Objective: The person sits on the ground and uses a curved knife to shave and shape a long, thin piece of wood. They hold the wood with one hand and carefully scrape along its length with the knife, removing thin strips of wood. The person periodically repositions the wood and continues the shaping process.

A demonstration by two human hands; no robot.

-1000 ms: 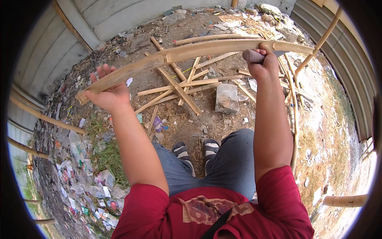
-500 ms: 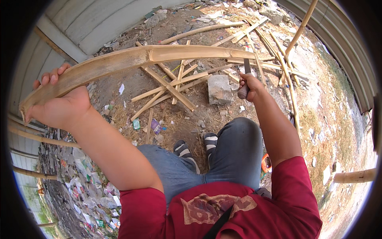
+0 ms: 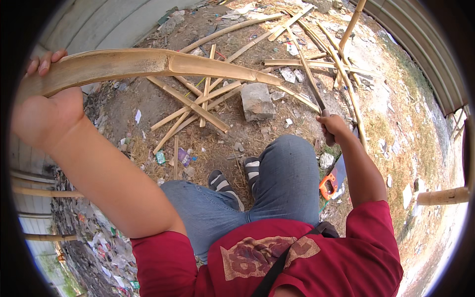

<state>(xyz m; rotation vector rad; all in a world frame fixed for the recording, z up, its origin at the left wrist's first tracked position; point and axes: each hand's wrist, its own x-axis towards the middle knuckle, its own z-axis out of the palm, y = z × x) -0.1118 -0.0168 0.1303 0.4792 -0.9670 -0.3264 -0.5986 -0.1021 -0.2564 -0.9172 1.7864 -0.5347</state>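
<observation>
Left hand (image 3: 47, 116), raised higher than before, grips the split bamboo (image 3: 148, 64); right hand (image 3: 332, 127), lowered beside the knee, clasps a blade (image 3: 311, 91).

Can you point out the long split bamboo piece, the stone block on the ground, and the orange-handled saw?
split bamboo piece (image 3: 148, 63): head view, on its hollow inner face, mid-length.
stone block (image 3: 256, 100): head view, on its flat top.
orange-handled saw (image 3: 327, 186): head view, on the orange handle.
</observation>
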